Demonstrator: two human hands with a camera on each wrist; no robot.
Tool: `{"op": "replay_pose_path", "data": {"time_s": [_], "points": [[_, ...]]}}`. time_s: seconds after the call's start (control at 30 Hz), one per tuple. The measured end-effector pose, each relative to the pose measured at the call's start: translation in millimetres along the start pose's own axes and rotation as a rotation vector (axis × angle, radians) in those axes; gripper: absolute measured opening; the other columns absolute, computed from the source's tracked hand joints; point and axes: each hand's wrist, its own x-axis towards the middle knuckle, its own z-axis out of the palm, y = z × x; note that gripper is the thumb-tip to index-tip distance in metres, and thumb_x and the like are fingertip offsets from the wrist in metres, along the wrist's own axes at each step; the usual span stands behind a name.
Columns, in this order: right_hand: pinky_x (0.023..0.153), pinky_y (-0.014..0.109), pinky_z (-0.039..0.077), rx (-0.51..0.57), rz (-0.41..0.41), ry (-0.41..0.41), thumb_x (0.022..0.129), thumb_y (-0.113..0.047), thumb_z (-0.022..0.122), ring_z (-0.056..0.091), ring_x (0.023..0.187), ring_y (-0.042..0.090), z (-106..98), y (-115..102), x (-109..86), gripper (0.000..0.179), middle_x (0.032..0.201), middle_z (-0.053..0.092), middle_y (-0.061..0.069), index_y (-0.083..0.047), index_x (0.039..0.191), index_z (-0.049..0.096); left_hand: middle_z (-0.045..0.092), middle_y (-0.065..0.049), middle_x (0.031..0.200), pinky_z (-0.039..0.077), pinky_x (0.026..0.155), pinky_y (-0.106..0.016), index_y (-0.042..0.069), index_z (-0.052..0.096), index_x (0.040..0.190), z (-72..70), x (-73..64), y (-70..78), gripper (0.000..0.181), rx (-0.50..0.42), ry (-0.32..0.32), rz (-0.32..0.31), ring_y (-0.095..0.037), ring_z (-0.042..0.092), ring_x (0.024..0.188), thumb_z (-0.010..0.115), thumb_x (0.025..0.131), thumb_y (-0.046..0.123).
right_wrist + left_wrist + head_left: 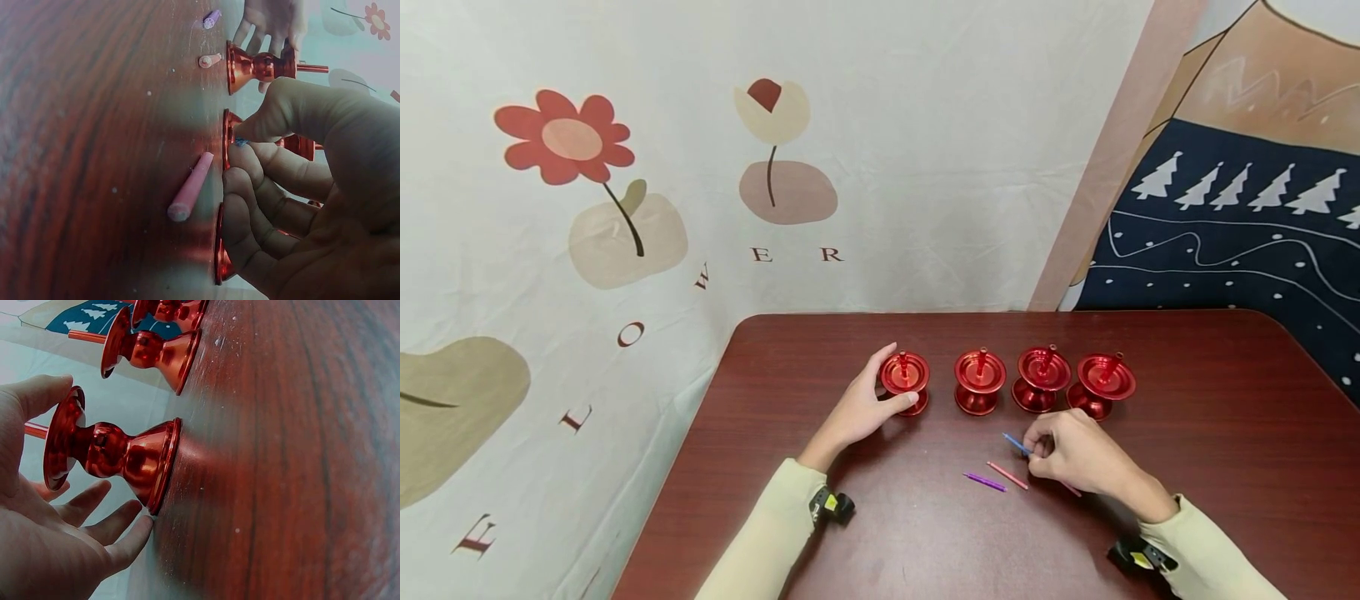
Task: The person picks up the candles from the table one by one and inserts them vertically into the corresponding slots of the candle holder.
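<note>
Around the leftmost red metal candle holder (904, 372) my left hand (867, 402) is spread, thumb in front and fingers on its far side. In the left wrist view the thumb tip lies at the dish rim of this candle holder (103, 450), and the fingers are loosely extended. My right hand (1078, 450) pinches a thin blue candle (1015, 442) between thumb and index finger, just above the table. Below that hand lies a pink candle (190, 187). Left of it, a second pink candle (1006, 475) and a purple candle (985, 482) lie on the wood.
To the right stand three more red candle holders: one (980, 379) near the middle, one (1043, 377) beyond it, and the rightmost (1103, 383). Each has an upright tube. The brown wooden table (760, 417) meets a printed cloth backdrop (940, 208) behind.
</note>
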Motion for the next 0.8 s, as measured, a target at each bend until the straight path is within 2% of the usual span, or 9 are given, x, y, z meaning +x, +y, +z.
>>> {"op": "replay_pose_path", "data": {"time_s": [0.33,0.5,0.53,0.73,0.77,0.8], "points": [[0.058,0.024,0.049,0.058,-0.020,-0.005,0.078,-0.001,0.083,0.054,0.064,-0.003,2.4,0.1,0.1,0.023,0.071,0.060,-0.022,-0.022,0.080,0.075,0.059,-0.016,0.157,0.040,0.121,-0.063,0.013,0.035,0.172,-0.5,0.9,-0.1,0.090,0.013,-0.010,0.003,-0.038,0.056,0.145,0.083,0.099,0.034],[0.060,0.025,0.054,0.079,-0.071,-0.014,0.080,0.004,0.081,0.058,0.068,-0.004,4.8,2.0,-0.1,0.026,0.074,0.062,-0.022,-0.021,0.083,0.075,0.064,-0.017,0.151,0.042,0.118,-0.064,0.011,0.037,0.170,-0.7,0.9,-7.4,0.088,0.037,-0.010,0.057,-0.037,0.058,0.143,0.080,0.100,0.043],[0.061,0.025,0.054,0.079,-0.082,-0.010,0.080,0.004,0.081,0.059,0.069,-0.004,5.2,2.4,0.0,0.026,0.075,0.062,-0.022,-0.021,0.083,0.075,0.065,-0.016,0.150,0.044,0.117,-0.062,0.013,0.037,0.170,0.1,3.1,-15.6,0.088,0.049,-0.006,0.078,-0.035,0.059,0.143,0.079,0.100,0.046],[0.063,0.025,0.055,0.102,-0.087,-0.007,0.082,0.005,0.083,0.062,0.072,-0.001,4.8,0.8,0.8,0.025,0.079,0.064,-0.020,-0.017,0.091,0.076,0.065,-0.012,0.151,0.041,0.121,-0.061,0.016,0.038,0.171,0.2,1.9,-8.9,0.084,0.029,-0.008,0.039,-0.033,0.055,0.147,0.081,0.101,0.035],[0.063,0.025,0.055,0.107,-0.084,-0.006,0.082,0.006,0.083,0.062,0.072,-0.001,4.6,0.0,0.8,0.026,0.079,0.064,-0.020,-0.017,0.092,0.076,0.065,-0.013,0.152,0.039,0.121,-0.063,0.015,0.038,0.170,-0.7,-0.3,-0.8,0.084,0.018,-0.012,0.020,-0.034,0.054,0.148,0.082,0.100,0.032],[0.063,0.025,0.055,0.110,-0.081,-0.003,0.082,0.006,0.083,0.062,0.072,-0.001,4.4,-0.9,0.7,0.026,0.080,0.064,-0.020,-0.017,0.093,0.076,0.065,-0.012,0.152,0.039,0.122,-0.062,0.016,0.038,0.171,-0.7,-0.3,-1.0,0.084,0.019,-0.015,0.023,-0.033,0.054,0.148,0.081,0.101,0.032]]}}
